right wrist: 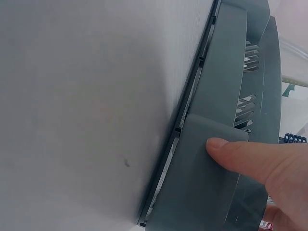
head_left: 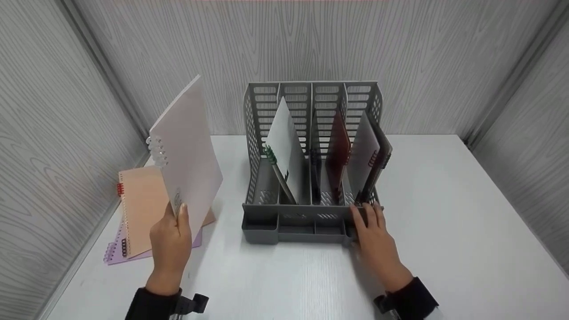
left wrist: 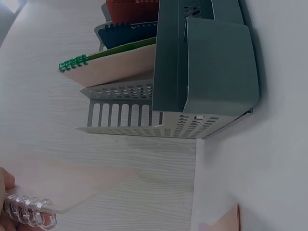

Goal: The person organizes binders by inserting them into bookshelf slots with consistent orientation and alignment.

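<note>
My left hand point(head_left: 171, 240) grips a pale notebook point(head_left: 189, 151) with a clear plastic ring binding, held upright above the table at the left. In the left wrist view the clear rings point(left wrist: 29, 209) show beside the fingers. A grey desk organizer point(head_left: 311, 222) stands at the middle. My right hand point(head_left: 378, 244) rests on its front right corner, fingers over the front wall; in the right wrist view the thumb point(right wrist: 240, 154) presses the front face. In the slots stand a green-ringed notebook point(head_left: 284, 142), a dark one point(head_left: 316, 160), a red one point(head_left: 339, 151) and others at the right.
Left of the organizer lies a stack with a tan notebook point(head_left: 144, 209) on top and a purple notebook point(head_left: 133, 257) under it. Grey wood-grain panels point(head_left: 222, 40) enclose the white table point(head_left: 284, 275) at the back and sides.
</note>
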{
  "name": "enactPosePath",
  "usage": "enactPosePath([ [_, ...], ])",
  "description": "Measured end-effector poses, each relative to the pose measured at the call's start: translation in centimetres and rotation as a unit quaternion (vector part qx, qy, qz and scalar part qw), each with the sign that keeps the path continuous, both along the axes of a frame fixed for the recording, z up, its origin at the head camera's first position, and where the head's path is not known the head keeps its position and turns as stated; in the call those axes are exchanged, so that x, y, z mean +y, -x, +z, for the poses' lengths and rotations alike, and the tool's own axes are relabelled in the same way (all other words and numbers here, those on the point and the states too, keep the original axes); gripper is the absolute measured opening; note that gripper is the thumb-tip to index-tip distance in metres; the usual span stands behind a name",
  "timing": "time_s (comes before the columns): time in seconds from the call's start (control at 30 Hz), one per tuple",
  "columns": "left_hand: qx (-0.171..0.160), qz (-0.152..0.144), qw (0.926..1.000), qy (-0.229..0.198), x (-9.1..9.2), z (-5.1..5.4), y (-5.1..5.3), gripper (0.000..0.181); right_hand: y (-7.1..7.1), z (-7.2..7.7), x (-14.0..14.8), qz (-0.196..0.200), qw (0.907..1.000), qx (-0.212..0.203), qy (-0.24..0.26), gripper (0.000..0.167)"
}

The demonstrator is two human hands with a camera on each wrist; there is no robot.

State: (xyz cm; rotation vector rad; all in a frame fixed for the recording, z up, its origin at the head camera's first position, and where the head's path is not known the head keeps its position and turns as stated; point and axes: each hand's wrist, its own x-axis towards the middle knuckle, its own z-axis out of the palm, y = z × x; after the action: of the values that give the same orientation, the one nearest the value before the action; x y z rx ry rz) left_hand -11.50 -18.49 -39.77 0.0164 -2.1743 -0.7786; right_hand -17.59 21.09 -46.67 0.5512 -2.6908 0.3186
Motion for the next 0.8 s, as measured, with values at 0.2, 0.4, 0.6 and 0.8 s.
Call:
enactPosePath([
  [0.2,0.015,-0.004,0.9998,0.009,1.1,0.7,-0.2,0.013,0.0,0.0,0.0,0.003,1.0,0.008,0.003,0.088],
  [0.4,0.052,-0.021,0.9983,0.015,1.8,1.1,-0.7,0.015,0.0,-0.1,0.0,0.001,0.9998,0.012,-0.016,0.089],
  [0.6,0.081,-0.041,0.9956,0.025,2.6,1.8,-0.9,0.009,0.0,0.0,0.0,0.003,1.0,0.006,-0.006,0.09],
  [0.8,0.099,-0.06,0.9926,0.038,3.3,1.9,-1.1,0.003,0.1,0.0,-0.1,0.003,0.9999,-0.01,0.001,0.089],
])
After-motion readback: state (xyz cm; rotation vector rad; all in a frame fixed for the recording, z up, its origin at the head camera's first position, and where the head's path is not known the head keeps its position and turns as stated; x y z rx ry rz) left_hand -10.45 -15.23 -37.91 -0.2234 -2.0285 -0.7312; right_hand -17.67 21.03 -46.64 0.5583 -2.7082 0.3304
